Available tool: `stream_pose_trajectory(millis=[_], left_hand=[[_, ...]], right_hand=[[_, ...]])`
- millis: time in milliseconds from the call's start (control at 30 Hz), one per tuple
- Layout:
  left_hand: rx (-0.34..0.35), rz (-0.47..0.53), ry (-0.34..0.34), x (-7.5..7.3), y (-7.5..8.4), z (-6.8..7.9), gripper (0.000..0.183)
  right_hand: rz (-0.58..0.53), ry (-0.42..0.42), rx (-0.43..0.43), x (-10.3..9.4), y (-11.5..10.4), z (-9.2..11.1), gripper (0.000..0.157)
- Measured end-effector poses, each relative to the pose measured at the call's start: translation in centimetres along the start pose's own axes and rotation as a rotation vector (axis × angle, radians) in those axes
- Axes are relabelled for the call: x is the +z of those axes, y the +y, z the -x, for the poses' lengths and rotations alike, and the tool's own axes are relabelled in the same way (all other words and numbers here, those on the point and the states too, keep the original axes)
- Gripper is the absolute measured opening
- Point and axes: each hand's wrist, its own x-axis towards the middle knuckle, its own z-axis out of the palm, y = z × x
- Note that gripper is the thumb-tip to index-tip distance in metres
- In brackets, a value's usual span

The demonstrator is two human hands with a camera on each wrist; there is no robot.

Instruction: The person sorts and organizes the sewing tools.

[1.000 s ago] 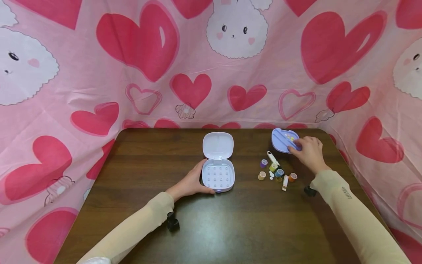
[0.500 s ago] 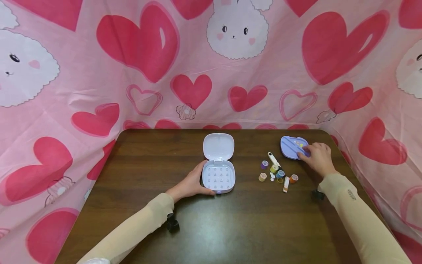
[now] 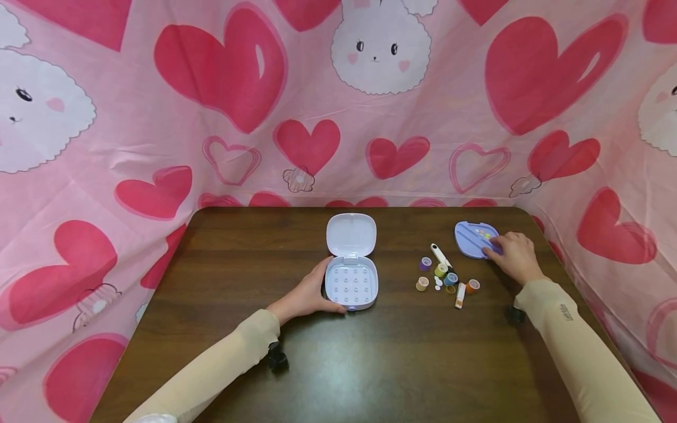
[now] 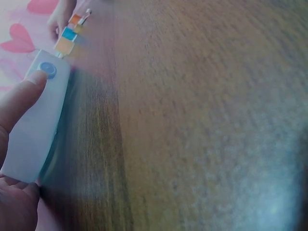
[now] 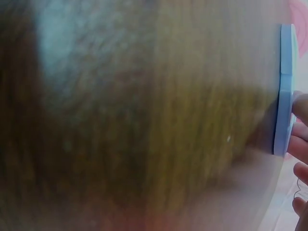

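My left hand [image 3: 307,295] grips an open white plastic case [image 3: 351,306] from its left side, the thumb lying by the blue button [image 4: 48,70] at the front. Rows of small pegs stand in the case's base, and its lid [image 3: 351,234] is tilted up behind. At the back right, my right hand [image 3: 514,256] holds the right edge of a lavender tray [image 3: 468,239] between thumb and fingers. Small yellow and white bits [image 3: 483,234] lie in the tray. In the right wrist view, the tray [image 5: 285,91] shows edge-on, low over the wood.
Between the hands lie several thread spools, among them a purple spool [image 3: 425,264], a blue spool [image 3: 451,279] and an orange spool [image 3: 473,286]. A white-handled tool [image 3: 439,254], small white buttons [image 3: 438,284] and a white-and-orange strip [image 3: 460,295] lie among them. Patterned cloth surrounds the table.
My right hand has carried the lavender tray to the right, away from the spools, and slightly toward me. The left hand and the white case have stayed in place.
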Motion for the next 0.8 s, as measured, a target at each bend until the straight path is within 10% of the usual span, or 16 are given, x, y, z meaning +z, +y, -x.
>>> stream_pose_trajectory(millis=[800], left_hand=[[0.009, -0.019, -0.001, -0.02, 0.03, 0.11, 0.129]], right_hand=[[-0.093, -0.028, 0.071, -0.94, -0.55, 0.54, 0.048]])
